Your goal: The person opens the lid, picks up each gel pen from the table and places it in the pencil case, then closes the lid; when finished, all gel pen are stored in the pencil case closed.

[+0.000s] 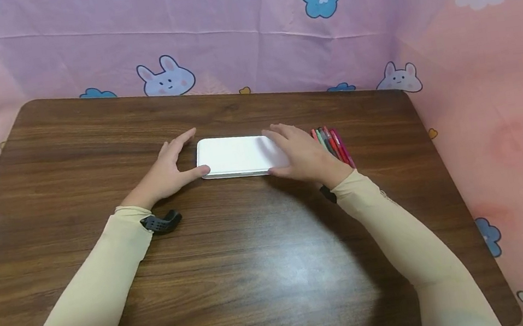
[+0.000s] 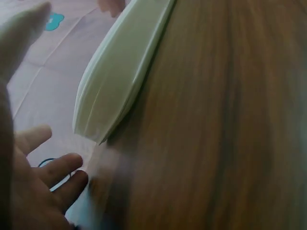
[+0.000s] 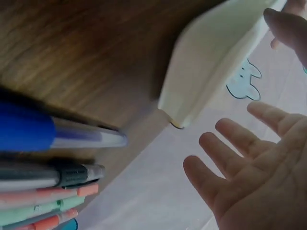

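White case (image 1: 236,156) lies between both hands.

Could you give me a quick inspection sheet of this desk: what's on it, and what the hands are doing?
Surface: dark wood-grain table, rounded corners.
Job's things: closed white case lying flat, mid-table.
Clutter: bundle of coloured pens right of the case.
Hands: left hand open at the case's left end, thumb near its corner; right hand open over its right end, fingers spread.
Cables: nothing seen; a black wrist strap shows.
Surroundings: pink cloth with bunnies, blue flowers, rainbow.
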`<state>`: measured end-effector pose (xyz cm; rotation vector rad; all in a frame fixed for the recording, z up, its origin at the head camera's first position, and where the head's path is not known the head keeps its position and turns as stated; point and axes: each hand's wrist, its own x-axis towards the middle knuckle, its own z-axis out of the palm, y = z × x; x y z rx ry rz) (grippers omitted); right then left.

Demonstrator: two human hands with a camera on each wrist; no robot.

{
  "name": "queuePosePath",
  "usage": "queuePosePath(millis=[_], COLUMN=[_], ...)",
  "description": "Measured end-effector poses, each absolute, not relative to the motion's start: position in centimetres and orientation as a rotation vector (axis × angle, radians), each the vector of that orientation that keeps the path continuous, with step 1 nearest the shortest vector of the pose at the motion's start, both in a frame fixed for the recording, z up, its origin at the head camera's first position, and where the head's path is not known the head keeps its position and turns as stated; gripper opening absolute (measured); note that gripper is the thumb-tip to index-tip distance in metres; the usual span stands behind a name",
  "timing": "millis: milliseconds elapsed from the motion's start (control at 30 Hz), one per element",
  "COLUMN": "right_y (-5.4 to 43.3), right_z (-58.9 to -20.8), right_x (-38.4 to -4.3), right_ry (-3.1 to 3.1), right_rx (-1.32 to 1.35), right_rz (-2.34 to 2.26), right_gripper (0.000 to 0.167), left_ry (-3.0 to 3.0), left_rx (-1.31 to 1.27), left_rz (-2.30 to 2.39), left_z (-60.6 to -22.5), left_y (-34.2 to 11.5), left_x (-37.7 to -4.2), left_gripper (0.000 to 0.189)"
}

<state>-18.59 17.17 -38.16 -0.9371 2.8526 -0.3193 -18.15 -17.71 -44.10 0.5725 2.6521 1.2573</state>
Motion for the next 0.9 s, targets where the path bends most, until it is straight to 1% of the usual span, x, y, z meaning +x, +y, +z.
queuePosePath(millis=[100,267,333,467,600,733,900], right_y=[16.9,16.4,16.1,15.8,15.5,15.0,14.8], right_z=[-38.5,-38.5,-38.4,-37.9,-37.4,-37.1,-37.1], right_x=[-18.8,-19.1,-19.1,-19.2,-19.3,-19.4,-19.4], right_ry=[2.83,2.802,2.785,2.754,2.72,2.694,2.703], right_rx=[-0.98,-1.031,-1.052,-1.06,-1.061,-1.09,-1.123], right_rz=[-0.317,-0.301,-0.283,-0.228,-0.184,-0.085,0.012], right_gripper=[0.084,0.068,0.063,0.057,0.058,0.066,0.07], left_ry=[2.673,2.724,2.74,2.762,2.793,2.815,2.825], left_rx=[0.61,0.653,0.658,0.667,0.677,0.679,0.661], left_rz=[1.181,1.071,1.043,1.0,0.975,0.984,0.98], left_z=[-44.3,-44.8,-44.9,-45.1,-45.4,-45.5,-45.2], left_y=[-17.5,-17.4,-17.4,-17.3,-17.0,-16.8,-16.4], left_x=[-18.3,-18.4,-18.4,-18.3,-18.2,-18.2,-18.1], left_gripper=[0.105,0.117,0.117,0.112,0.108,0.105,0.107])
